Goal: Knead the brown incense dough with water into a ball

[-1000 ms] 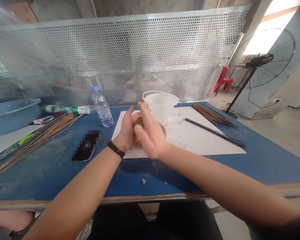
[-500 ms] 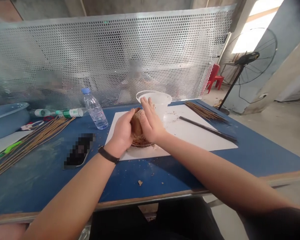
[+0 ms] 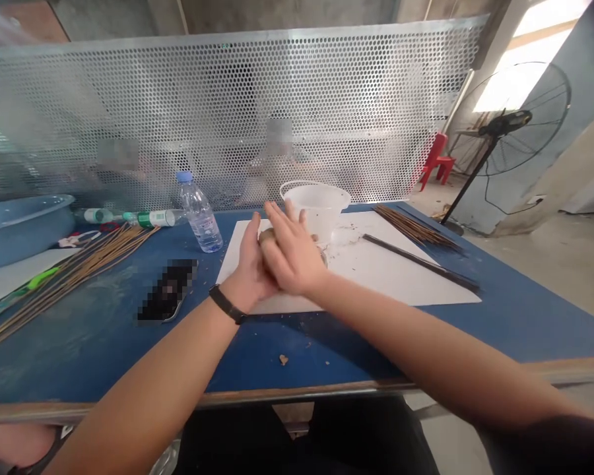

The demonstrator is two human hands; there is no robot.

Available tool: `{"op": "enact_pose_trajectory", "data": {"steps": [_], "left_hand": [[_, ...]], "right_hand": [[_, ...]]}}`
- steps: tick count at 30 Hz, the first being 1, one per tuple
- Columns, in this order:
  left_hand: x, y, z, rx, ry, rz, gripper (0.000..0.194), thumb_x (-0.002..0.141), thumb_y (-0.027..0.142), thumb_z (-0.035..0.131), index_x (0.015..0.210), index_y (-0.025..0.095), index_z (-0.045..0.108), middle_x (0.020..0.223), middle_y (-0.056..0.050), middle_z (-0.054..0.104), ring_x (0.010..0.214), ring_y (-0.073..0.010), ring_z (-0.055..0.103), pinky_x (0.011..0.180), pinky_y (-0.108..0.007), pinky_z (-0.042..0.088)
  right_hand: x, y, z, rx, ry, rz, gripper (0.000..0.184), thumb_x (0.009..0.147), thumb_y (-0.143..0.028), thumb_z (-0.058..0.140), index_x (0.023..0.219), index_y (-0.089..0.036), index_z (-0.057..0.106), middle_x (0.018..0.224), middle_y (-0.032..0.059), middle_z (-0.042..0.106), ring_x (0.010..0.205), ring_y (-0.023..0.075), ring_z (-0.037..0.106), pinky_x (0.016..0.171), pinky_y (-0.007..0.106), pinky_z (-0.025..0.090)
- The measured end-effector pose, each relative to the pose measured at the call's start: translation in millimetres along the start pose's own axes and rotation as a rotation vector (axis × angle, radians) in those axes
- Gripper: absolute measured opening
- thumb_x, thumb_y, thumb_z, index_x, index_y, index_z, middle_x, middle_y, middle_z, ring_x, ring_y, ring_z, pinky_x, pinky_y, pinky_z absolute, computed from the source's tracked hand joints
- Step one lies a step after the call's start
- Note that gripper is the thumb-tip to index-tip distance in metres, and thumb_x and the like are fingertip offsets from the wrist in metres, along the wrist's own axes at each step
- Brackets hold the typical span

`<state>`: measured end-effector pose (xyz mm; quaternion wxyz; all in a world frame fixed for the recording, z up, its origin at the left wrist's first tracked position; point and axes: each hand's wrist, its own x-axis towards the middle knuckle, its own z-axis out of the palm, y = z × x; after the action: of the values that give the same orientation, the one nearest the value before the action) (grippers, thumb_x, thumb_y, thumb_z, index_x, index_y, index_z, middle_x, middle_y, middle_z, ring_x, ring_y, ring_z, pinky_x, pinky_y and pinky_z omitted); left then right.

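Observation:
A brown doughy lump point(image 3: 266, 235) is pressed between my two palms above the white sheet point(image 3: 376, 264) on the blue table point(image 3: 103, 330). My left hand point(image 3: 251, 267), with a black band at the wrist, cups the lump from the left. My right hand point(image 3: 290, 254) lies over it from the right with fingers stretched flat. Most of the lump is hidden by my hands. A rim of a shallow dish point(image 3: 323, 254) shows just behind my right hand. A white plastic bowl point(image 3: 317, 201) stands just beyond my fingertips.
A water bottle point(image 3: 198, 212), a blurred dark phone point(image 3: 168, 290), thin brown sticks point(image 3: 64, 277) and a blue basin point(image 3: 20, 227) lie to the left. More sticks point(image 3: 416, 227) and a dark rod point(image 3: 420, 262) lie right. A perforated metal screen point(image 3: 228, 112) closes the back; a fan point(image 3: 509, 125) stands right.
My hands have shifted against each other around the lump: the right hand now lies flatter over the top, covering more of the lump. The camera view has swung slightly.

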<state>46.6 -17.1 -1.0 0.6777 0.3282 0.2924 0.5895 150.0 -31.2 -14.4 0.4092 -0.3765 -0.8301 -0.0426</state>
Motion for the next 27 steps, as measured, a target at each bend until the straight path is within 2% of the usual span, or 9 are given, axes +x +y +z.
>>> {"op": "enact_pose_trajectory", "data": {"steps": [4, 6, 8, 11, 14, 17, 20, 22, 27], "left_hand": [[8.1, 12.4, -1.9, 0.018, -0.057, -0.193, 0.038, 0.096, 0.052, 0.053, 0.080, 0.020, 0.065, 0.066, -0.003, 0.065, 0.077, -0.0222, 0.070, 0.080, -0.037, 0.057], [15.0, 13.3, -6.6, 0.042, -0.027, -0.172, 0.032, 0.097, 0.044, 0.054, 0.080, 0.020, 0.063, 0.067, -0.002, 0.066, 0.070, -0.0188, 0.068, 0.076, -0.035, 0.057], [21.0, 10.9, -11.7, 0.097, 0.042, -0.131, 0.026, 0.095, 0.040, 0.059, 0.080, 0.019, 0.063, 0.070, -0.002, 0.068, 0.067, -0.0176, 0.067, 0.073, -0.033, 0.057], [26.1, 7.8, -15.9, 0.120, 0.131, -0.087, 0.029, 0.095, 0.039, 0.058, 0.076, 0.019, 0.058, 0.068, -0.002, 0.066, 0.061, -0.0167, 0.065, 0.065, -0.031, 0.055], [26.9, 9.0, -15.6, 0.046, 0.127, -0.018, 0.036, 0.098, 0.043, 0.050, 0.072, 0.019, 0.055, 0.062, -0.001, 0.061, 0.054, -0.0150, 0.061, 0.057, -0.028, 0.051], [26.2, 10.4, -14.5, 0.046, 0.128, 0.041, 0.036, 0.098, 0.043, 0.047, 0.073, 0.019, 0.055, 0.061, -0.001, 0.060, 0.053, -0.0153, 0.060, 0.054, -0.027, 0.049], [25.4, 8.5, -15.2, 0.061, 0.177, 0.059, 0.032, 0.097, 0.042, 0.050, 0.076, 0.019, 0.056, 0.061, -0.001, 0.061, 0.054, -0.0145, 0.061, 0.055, -0.026, 0.050], [24.8, 6.4, -16.4, 0.061, 0.203, 0.065, 0.031, 0.096, 0.042, 0.053, 0.076, 0.019, 0.056, 0.062, -0.001, 0.063, 0.054, -0.0140, 0.061, 0.057, -0.026, 0.051], [24.3, 3.5, -20.6, 0.090, 0.247, 0.089, 0.029, 0.094, 0.041, 0.057, 0.075, 0.020, 0.056, 0.063, 0.000, 0.062, 0.055, -0.0161, 0.063, 0.056, -0.028, 0.051]], "right_hand": [[13.3, 41.8, 1.4, 0.009, 0.083, 0.163, 0.063, 0.106, -0.049, 0.025, 0.151, -0.009, 0.045, 0.164, 0.0179, 0.035, 0.157, 0.0387, 0.016, 0.123, 0.061, 0.023], [12.7, 54.4, -2.2, 0.040, 0.160, 0.202, 0.061, 0.105, -0.051, 0.032, 0.143, -0.008, 0.052, 0.151, 0.0213, 0.051, 0.145, 0.0360, 0.042, 0.115, 0.053, 0.040], [9.2, 61.2, -8.0, 0.069, 0.189, 0.238, 0.052, 0.104, -0.048, 0.039, 0.134, -0.010, 0.057, 0.127, 0.0191, 0.067, 0.116, 0.0300, 0.065, 0.095, 0.044, 0.053], [4.2, 66.6, -16.8, 0.006, -0.006, 0.180, 0.034, 0.101, -0.034, 0.046, 0.120, -0.013, 0.064, 0.098, 0.0116, 0.074, 0.085, 0.0238, 0.068, 0.076, 0.037, 0.053], [2.8, 71.7, -18.6, -0.102, -0.349, -0.066, 0.023, 0.094, -0.021, 0.053, 0.107, -0.015, 0.071, 0.101, 0.0128, 0.073, 0.094, 0.0261, 0.067, 0.081, 0.038, 0.051], [3.6, 76.3, -13.0, -0.101, -0.573, -0.251, 0.026, 0.091, -0.028, 0.062, 0.112, -0.016, 0.072, 0.121, 0.0158, 0.070, 0.111, 0.0301, 0.064, 0.089, 0.040, 0.051], [4.0, 77.7, -8.0, -0.042, -0.628, -0.245, 0.043, 0.089, -0.046, 0.069, 0.123, -0.021, 0.071, 0.131, 0.0130, 0.068, 0.117, 0.0309, 0.062, 0.094, 0.042, 0.050], [4.2, 76.2, -8.5, -0.016, -0.660, -0.196, 0.044, 0.090, -0.053, 0.066, 0.123, -0.024, 0.072, 0.129, 0.0101, 0.070, 0.114, 0.0297, 0.064, 0.092, 0.041, 0.050], [7.9, 68.1, -17.0, -0.085, -0.844, -0.049, 0.034, 0.092, -0.051, 0.062, 0.110, -0.026, 0.076, 0.092, 0.0056, 0.076, 0.077, 0.0228, 0.064, 0.065, 0.033, 0.043]]}}
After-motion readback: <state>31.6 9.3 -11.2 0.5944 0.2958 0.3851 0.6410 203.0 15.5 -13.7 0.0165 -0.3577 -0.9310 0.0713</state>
